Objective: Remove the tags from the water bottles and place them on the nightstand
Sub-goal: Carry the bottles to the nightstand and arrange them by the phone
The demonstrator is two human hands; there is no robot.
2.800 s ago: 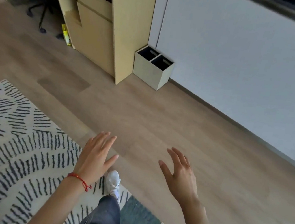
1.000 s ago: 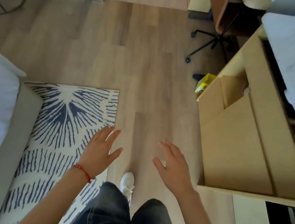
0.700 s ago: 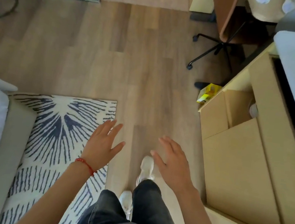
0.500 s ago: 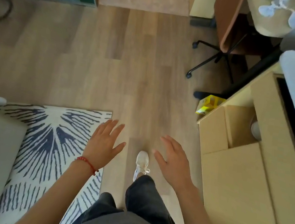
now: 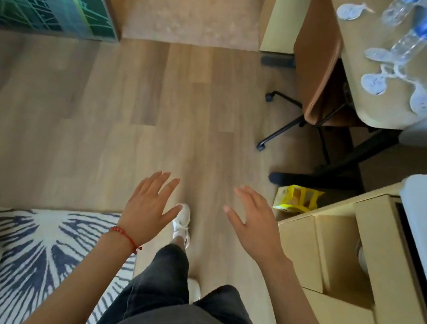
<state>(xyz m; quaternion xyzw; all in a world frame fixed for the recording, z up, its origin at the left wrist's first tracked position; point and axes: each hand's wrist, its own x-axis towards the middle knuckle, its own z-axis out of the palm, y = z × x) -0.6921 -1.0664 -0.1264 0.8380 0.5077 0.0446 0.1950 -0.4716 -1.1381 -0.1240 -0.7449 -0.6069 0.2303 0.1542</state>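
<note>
Mid-stride across the wooden floor point(image 5: 158, 115), both hands out front, spread wide and carrying nothing: left hand point(image 5: 149, 207) over the near shoe, right hand point(image 5: 255, 224) just inboard of the yellow cabinet point(image 5: 328, 274). Up ahead and off to the right, well apart from either hand, the water bottles point(image 5: 413, 39) on the tabletop point(image 5: 358, 39), long axes running up and to the right, away from the walker. Pale round tags point(image 5: 373, 82) spread near the bottle necks; attachment too blurred to call. Right hand the nearer of the two, so probably first to reach. Swivel chair point(image 5: 316, 66) tucked between walker and tabletop, a likely obstacle. Nightstand nowhere in view.
</note>
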